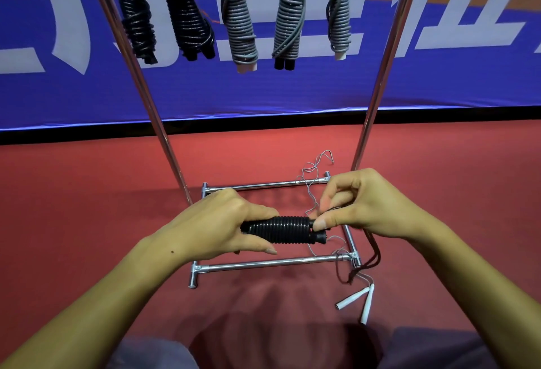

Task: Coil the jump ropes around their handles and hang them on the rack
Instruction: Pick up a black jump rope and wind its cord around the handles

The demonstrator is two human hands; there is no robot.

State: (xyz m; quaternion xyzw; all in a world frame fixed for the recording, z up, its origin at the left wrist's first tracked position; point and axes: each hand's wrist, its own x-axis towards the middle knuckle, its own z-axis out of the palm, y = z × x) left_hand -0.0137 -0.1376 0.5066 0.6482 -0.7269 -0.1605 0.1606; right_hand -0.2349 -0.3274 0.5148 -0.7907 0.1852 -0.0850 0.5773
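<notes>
Both arms are bare, with no sleeves. The left hand (216, 222) and right hand (363, 201) wear no gloves or rings.

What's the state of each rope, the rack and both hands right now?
black jump rope: mostly coiled round its handles, loose tail left, held in both hands
left hand: grips the coiled bundle's left end
right hand: pinches the rope at the bundle's right end
hung ropes: five coiled bundles hanging from the rack
white-handled rope: uncoiled, lying on the floor
rack: upright on the floor
</notes>
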